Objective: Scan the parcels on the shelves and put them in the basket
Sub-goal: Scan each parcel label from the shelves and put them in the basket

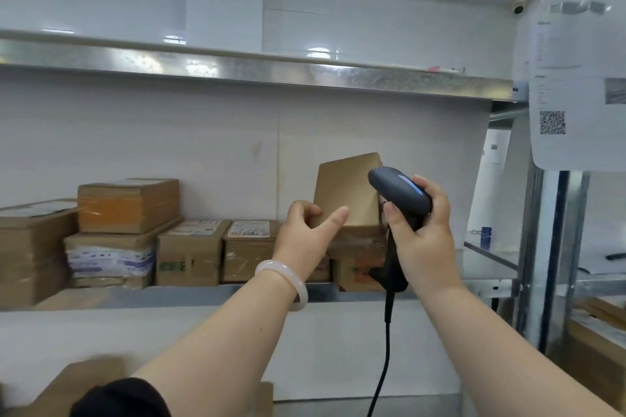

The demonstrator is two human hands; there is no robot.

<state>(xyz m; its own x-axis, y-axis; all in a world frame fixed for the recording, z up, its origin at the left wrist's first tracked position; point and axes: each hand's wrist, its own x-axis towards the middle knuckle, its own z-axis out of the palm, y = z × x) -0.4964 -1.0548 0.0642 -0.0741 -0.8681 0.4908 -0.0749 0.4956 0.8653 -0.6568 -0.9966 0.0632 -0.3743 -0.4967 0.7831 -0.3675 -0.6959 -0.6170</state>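
Observation:
My left hand (306,237) pinches the lower left corner of a small brown cardboard parcel (345,189) and holds it upright, tilted, above the middle shelf (189,293). Its plain back faces me; the label side is hidden. My right hand (421,234) grips a dark grey corded barcode scanner (401,195), whose head sits close against the parcel's right edge. Several other brown parcels (189,252) stand in a row on that shelf, some stacked, some with white labels on top. No basket is in view.
A bare metal upper shelf (257,69) runs overhead. A shelf post and a paper notice with a QR code (552,122) hang at right, beside another rack. A cardboard box (88,382) sits low at front left. The scanner cable (382,372) hangs between my arms.

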